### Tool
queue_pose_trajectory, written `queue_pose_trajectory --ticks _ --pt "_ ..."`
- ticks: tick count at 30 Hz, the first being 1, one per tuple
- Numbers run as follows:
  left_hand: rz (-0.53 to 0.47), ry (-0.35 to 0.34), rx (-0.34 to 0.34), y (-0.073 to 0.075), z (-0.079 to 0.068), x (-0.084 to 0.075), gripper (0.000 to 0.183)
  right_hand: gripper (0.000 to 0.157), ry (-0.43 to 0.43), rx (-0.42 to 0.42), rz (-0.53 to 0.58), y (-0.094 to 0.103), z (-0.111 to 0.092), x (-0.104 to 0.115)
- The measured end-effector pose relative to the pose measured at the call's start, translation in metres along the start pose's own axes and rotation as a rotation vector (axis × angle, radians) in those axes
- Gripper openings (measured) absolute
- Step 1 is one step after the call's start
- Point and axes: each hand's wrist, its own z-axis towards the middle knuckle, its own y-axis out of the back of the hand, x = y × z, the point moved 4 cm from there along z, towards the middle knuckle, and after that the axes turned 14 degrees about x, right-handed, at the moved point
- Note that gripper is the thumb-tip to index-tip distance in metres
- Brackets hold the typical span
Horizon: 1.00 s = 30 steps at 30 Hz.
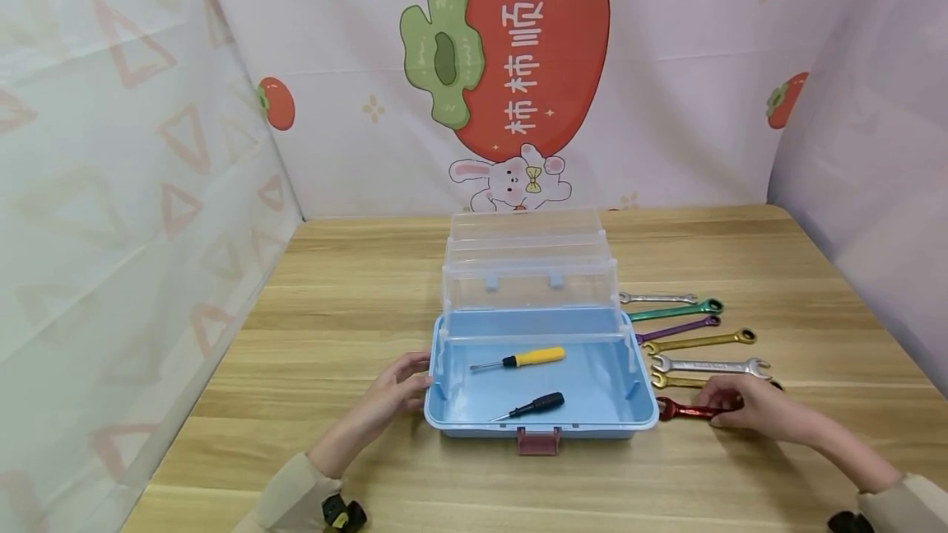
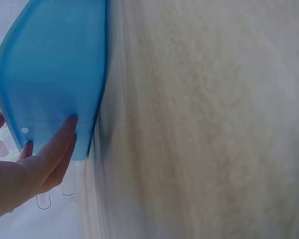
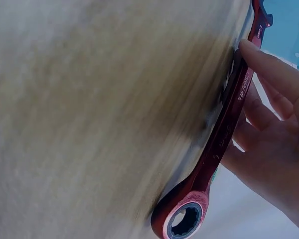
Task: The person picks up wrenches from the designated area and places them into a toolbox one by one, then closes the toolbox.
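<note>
A light blue toolbox (image 1: pixel 538 429) stands with its clear lid (image 1: pixel 529 286) raised at the back. Inside lie a yellow-handled screwdriver (image 1: pixel 539 356) and a black-handled screwdriver (image 1: pixel 538 405). My left hand (image 1: pixel 403 389) is at the box's left side, its fingers (image 2: pixel 60 142) extended against the outer wall. To the right of the box, my right hand (image 1: pixel 748 410) pinches a red combination wrench (image 3: pixel 226 119) by its shank. The wrench's ratchet ring end hangs toward the bottom of the right wrist view, and its open end points at the box.
Several wrenches lie in a row right of the box: a green wrench (image 1: pixel 677 311), a purple wrench (image 1: pixel 677 329), a gold wrench (image 1: pixel 699 341) and a silver wrench (image 1: pixel 711 365) among them. A printed cloth (image 1: pixel 348 163) hangs behind the wooden table (image 1: pixel 326 286).
</note>
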Motion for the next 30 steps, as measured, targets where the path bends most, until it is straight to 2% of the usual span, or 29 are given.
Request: queue_pose_trajectory --ticks 10,16,22,30 --pt "0.009 0.008 -0.001 0.0 0.0 0.0 0.051 0.013 -0.009 0.002 0.038 0.005 -0.001 -0.005" --pt "0.015 0.012 -0.004 0.001 -0.001 -0.001 0.052 0.011 0.013 -0.017 0.038 0.009 0.0 0.0" --pt "0.009 0.017 -0.002 0.001 -0.003 -0.002 0.053 0.012 -0.017 -0.029 0.029 0.013 0.002 0.004" --pt "0.014 0.012 0.004 0.001 -0.001 -0.002 0.053 0.018 0.057 -0.034 -0.009 0.03 0.005 0.014"
